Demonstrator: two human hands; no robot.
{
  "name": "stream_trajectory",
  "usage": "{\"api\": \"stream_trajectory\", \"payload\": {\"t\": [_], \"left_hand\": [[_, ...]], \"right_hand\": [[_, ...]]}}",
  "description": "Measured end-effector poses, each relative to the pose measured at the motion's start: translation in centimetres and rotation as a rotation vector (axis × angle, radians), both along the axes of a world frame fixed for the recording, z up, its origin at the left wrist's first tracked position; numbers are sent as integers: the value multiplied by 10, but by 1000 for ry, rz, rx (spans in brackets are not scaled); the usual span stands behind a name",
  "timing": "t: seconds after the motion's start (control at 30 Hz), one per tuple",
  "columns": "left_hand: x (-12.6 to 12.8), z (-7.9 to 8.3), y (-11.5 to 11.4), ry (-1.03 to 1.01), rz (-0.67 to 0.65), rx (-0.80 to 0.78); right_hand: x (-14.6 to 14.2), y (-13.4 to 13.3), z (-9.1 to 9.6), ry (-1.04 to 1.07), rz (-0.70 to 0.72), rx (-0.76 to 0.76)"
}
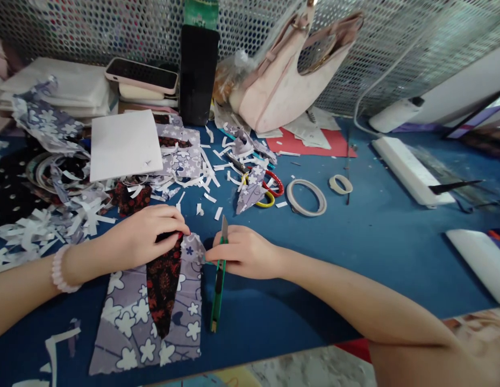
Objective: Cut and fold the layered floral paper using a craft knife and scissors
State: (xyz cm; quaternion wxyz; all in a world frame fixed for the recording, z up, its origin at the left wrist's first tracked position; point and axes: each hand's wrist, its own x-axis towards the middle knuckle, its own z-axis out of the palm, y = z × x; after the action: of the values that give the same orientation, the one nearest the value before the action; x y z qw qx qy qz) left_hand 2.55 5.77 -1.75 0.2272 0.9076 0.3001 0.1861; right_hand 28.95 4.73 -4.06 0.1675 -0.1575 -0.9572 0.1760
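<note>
A purple floral fabric piece [131,328] lies near the table's front edge, with a tapered dark red-and-black patterned fabric strip [164,295] on top of it. My left hand [151,236] is closed on the upper end of the dark strip, its thumb and fingers together at the cloth's top edge. My right hand [245,250] holds a green utility knife [218,295], blade out and pointing away from me. The same hand's thumb and index finger pinch the upper right corner of the purple fabric. The fingers' far sides are hidden.
White paper strips [32,231] and fabric scraps litter the left and back. Red-and-yellow-handled scissors [270,193], a large tape roll [306,198] and a small roll [341,184] lie beyond my right hand. A phone [199,75] and a handbag [282,80] stand behind.
</note>
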Motion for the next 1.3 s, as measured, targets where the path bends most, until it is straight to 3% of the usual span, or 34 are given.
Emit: {"api": "stream_trajectory", "payload": {"t": [0.6,0.93,1.13,1.3], "left_hand": [[0,2,-6,87,-10,55],[-2,0,-2,116,-22,-5],[-4,-2,0,107,-155,189],[-6,6,2,139,-212,322]], "right_hand": [[1,0,0,5,-2,-33],[-1,-2,5,85,-1,-63],[1,-1,4,-30,-1,-36],[0,-1,4,-68,8,-34]]}}
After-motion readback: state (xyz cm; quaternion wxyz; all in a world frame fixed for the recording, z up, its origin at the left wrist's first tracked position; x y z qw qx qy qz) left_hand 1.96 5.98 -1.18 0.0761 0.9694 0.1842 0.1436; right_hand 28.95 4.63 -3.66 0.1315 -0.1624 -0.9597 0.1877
